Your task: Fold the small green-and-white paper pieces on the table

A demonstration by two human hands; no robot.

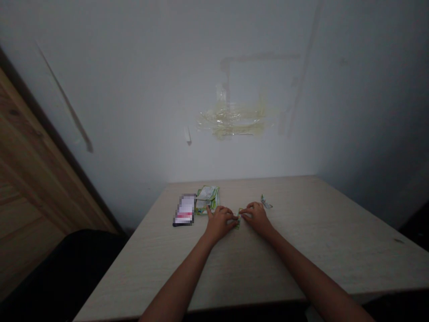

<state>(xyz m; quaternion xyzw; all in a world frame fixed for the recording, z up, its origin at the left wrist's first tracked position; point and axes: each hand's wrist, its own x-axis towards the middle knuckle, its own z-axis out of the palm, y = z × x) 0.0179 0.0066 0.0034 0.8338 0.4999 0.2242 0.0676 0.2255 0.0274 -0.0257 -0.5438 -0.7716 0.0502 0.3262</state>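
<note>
A small green-and-white strip (237,223) of what looks like packet wrapper lies at the middle of the table, between my two hands. My left hand (218,222) has its thumb and fingertips at the strip's left side, its other fingers reaching forward. From the right, my right hand (258,218) pinches the strip's upper part with thumb and forefinger. The fingers cover part of the strip. Just beyond my left hand lie flat green-and-white packets (208,193), partly overlapping. A twisted green-and-white scrap (267,202) rests beyond my right hand.
A phone (184,209) with a blurred-out screen lies left of the packets. The pale wooden table (147,264) meets a wall (140,112) bearing old clear tape (237,123). A dark chair-like shape (77,264) and wooden boards (20,179) stand at the left.
</note>
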